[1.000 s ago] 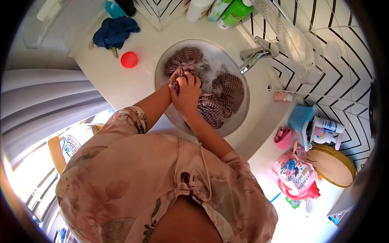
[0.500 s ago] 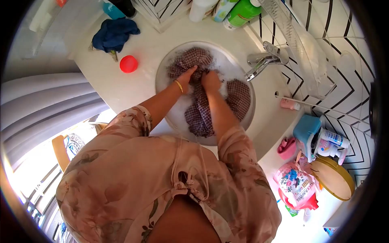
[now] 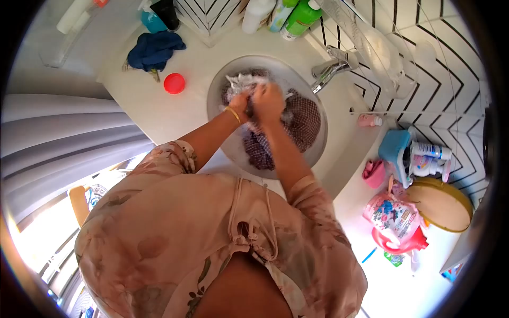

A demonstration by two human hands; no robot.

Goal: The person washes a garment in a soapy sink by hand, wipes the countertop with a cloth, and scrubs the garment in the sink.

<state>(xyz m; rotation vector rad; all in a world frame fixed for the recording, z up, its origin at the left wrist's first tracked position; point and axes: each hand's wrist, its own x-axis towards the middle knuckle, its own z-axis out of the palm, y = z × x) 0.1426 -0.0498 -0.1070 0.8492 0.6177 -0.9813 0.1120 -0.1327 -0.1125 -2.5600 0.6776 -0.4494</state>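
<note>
A wet, dark brown checked cloth (image 3: 303,121) lies bunched in the round white sink (image 3: 319,151), among water and white suds. My left hand (image 3: 241,107), with a gold bracelet at the wrist, is closed round a gathered part of the cloth near the sink's left side. Right beside it my right hand (image 3: 268,102) grips the same cloth, slightly raised and smeared by motion. Splashing suds cover the cloth just beyond both hands. The fingertips are partly hidden.
A chrome faucet (image 3: 333,71) reaches over the sink from the upper right. On the counter (image 3: 132,100) lie a red cap (image 3: 174,83) and a dark blue cloth (image 3: 155,50). A green bottle (image 3: 301,21) stands behind. A blue container (image 3: 394,148) and detergent packs sit right.
My right hand has risen and moved up against my left hand, drawing the cloth together. Suds now splash beyond the hands. The view has shifted slightly.
</note>
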